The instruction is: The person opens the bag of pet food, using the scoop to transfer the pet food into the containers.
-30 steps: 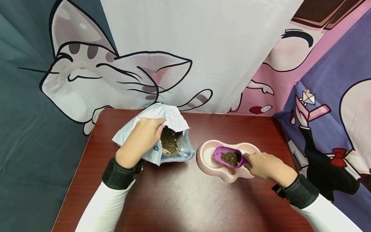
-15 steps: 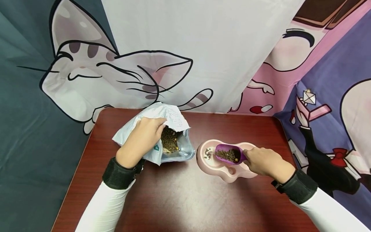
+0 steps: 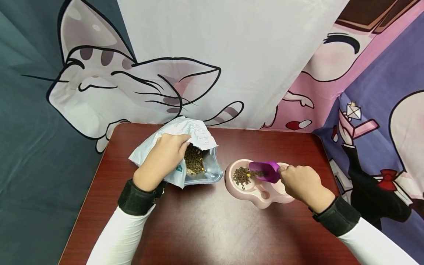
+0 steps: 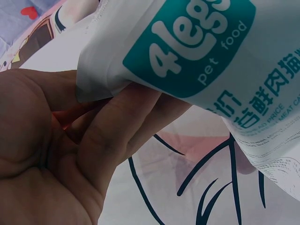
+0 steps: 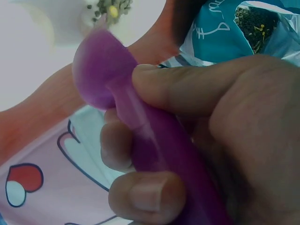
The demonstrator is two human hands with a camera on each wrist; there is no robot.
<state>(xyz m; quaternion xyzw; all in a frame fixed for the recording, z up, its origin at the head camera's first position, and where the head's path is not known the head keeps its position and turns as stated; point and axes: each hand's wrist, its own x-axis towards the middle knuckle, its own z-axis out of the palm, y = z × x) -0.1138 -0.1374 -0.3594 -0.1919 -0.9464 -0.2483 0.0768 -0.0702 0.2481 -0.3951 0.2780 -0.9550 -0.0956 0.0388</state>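
My right hand (image 3: 302,185) grips the handle of a purple scoop (image 3: 272,172), which tilts over the left hollow of a pink double pet bowl (image 3: 253,201). Brown kibble (image 3: 241,176) lies in that hollow, and more slides off the scoop's lip. In the right wrist view, thumb and fingers wrap the scoop's handle (image 5: 161,140). My left hand (image 3: 162,160) pinches the top edge of a white and teal pet food bag (image 3: 202,134), holding its mouth apart. Kibble (image 3: 193,160) shows inside the bag. The left wrist view shows the bag's printed front (image 4: 197,42) above my fingers.
Bag and bowl stand side by side on a reddish-brown wooden table (image 3: 198,228). Behind the table hangs a cloth (image 3: 251,55) printed with a cartoon cat. A purple and pink printed cloth (image 3: 374,88) hangs along the right side.
The scoop has tipped to the left over the bowl, and kibble has poured from it into the left hollow. My left hand and the bag have stayed in place.
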